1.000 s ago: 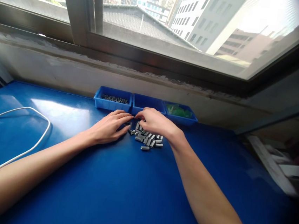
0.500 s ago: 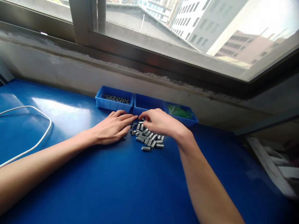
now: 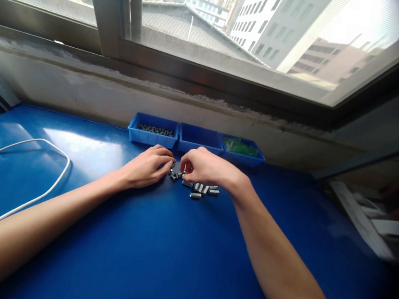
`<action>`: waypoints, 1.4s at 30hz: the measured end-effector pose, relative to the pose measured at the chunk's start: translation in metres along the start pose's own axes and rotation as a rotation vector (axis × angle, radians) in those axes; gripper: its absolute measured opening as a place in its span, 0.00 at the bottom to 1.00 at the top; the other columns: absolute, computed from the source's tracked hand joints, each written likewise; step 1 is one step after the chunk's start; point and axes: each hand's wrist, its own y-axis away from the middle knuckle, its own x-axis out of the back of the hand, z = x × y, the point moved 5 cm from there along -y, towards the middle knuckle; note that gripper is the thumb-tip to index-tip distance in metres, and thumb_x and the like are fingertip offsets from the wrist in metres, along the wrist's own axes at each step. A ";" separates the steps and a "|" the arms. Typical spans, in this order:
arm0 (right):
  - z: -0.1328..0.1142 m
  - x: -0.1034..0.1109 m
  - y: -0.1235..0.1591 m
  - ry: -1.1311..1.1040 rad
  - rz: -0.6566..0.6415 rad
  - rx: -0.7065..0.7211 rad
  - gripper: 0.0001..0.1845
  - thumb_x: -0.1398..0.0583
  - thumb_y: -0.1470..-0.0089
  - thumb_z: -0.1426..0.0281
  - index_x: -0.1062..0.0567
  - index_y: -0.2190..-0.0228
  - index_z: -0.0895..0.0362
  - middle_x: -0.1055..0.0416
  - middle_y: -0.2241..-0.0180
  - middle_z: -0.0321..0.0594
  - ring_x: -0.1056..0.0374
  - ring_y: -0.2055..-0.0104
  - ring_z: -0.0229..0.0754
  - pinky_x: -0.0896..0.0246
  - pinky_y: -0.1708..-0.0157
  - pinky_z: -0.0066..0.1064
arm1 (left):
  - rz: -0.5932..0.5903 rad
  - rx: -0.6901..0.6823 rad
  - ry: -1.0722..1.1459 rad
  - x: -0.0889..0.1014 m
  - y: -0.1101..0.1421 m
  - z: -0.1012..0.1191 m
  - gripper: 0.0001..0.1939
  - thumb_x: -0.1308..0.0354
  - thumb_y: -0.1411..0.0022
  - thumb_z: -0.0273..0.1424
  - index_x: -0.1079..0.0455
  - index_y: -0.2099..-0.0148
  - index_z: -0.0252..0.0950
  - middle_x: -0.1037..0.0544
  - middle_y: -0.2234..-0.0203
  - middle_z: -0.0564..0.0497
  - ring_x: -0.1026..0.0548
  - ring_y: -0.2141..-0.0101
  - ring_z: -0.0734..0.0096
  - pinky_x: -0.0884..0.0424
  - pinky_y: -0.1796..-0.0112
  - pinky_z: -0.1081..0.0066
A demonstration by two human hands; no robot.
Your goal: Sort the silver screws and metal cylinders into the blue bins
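Observation:
Short silver metal rods [image 3: 205, 190] lie in a loose pile on the blue table, partly covered by my right hand [image 3: 209, 169]. That hand comes in from the right, its thumb and forefinger pinched on a small metal part [image 3: 184, 170]. My left hand [image 3: 147, 167] rests to the left of the pile, its fingers curled and thumb drawn toward the forefinger. Small dark metal parts [image 3: 173, 176] sit at its fingertips and in the gap between the hands. Whatever the left fingers grip is too small to make out.
Three blue bins stand in a row behind the hands: the left bin [image 3: 152, 139] holds small metal parts, the middle bin [image 3: 200, 145] shows a bare floor, the right bin [image 3: 246, 159] holds green material. A white cable [image 3: 63, 174] loops across the left side. Wall and window rise behind.
My right hand has shifted slightly left and down, now covering more of the pile. My left fingers, stretched flat before, have curled in. Fewer rods are visible.

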 end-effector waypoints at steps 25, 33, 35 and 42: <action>0.006 -0.002 -0.016 -0.360 0.177 0.070 0.03 0.34 0.51 0.74 0.17 0.71 0.58 0.20 0.73 0.39 0.26 0.70 0.40 0.35 0.70 0.27 | 0.024 0.064 0.053 0.009 0.011 -0.011 0.24 0.40 0.38 0.51 0.23 0.52 0.36 0.25 0.54 0.43 0.27 0.53 0.54 0.31 0.48 0.57; 0.019 -0.006 -0.019 -0.968 0.084 0.128 0.20 0.27 0.55 0.58 0.17 0.66 0.61 0.23 0.73 0.38 0.31 0.72 0.35 0.33 0.69 0.27 | 0.067 0.233 0.321 0.025 0.010 -0.021 0.22 0.41 0.37 0.47 0.21 0.52 0.34 0.19 0.59 0.46 0.23 0.61 0.61 0.29 0.60 0.66; 0.021 -0.009 -0.020 -1.037 0.058 0.132 0.20 0.27 0.56 0.59 0.17 0.65 0.61 0.22 0.72 0.39 0.29 0.71 0.36 0.31 0.66 0.28 | 0.055 0.295 0.414 0.026 0.010 -0.028 0.21 0.41 0.37 0.45 0.21 0.53 0.34 0.18 0.59 0.46 0.22 0.62 0.61 0.28 0.60 0.66; 0.028 -0.009 -0.030 -1.161 0.320 0.001 0.18 0.26 0.56 0.62 0.18 0.66 0.60 0.20 0.69 0.42 0.25 0.68 0.37 0.29 0.66 0.26 | 0.016 0.353 0.590 0.025 0.010 -0.050 0.16 0.42 0.37 0.38 0.21 0.54 0.34 0.17 0.56 0.47 0.20 0.55 0.59 0.27 0.52 0.66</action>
